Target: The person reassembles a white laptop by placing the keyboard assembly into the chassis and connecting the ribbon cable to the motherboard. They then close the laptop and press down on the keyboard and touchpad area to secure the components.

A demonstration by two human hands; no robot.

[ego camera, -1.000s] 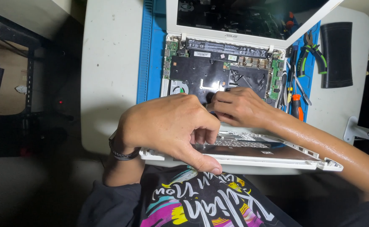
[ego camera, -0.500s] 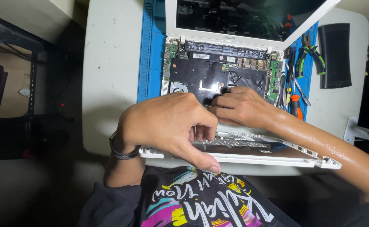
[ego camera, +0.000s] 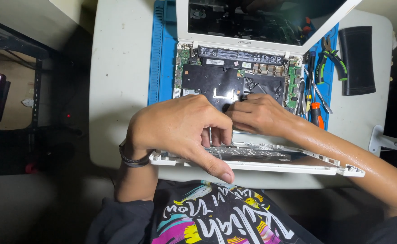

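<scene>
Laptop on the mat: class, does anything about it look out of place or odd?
Yes. The laptop lies opened up, circuit boards bared. Its white keyboard panel is detached and tilted over the table's near edge, gripped by the left hand; the right hand reaches inside.

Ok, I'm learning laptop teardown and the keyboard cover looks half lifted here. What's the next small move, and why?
Probably keep the white keyboard cover tilted and steady with the left hand while the right hand works at the spot it pinches above the open laptop base. The cover is raised only at its near edge, and both hands meet in the gap, so lifting further looks risky.
</scene>
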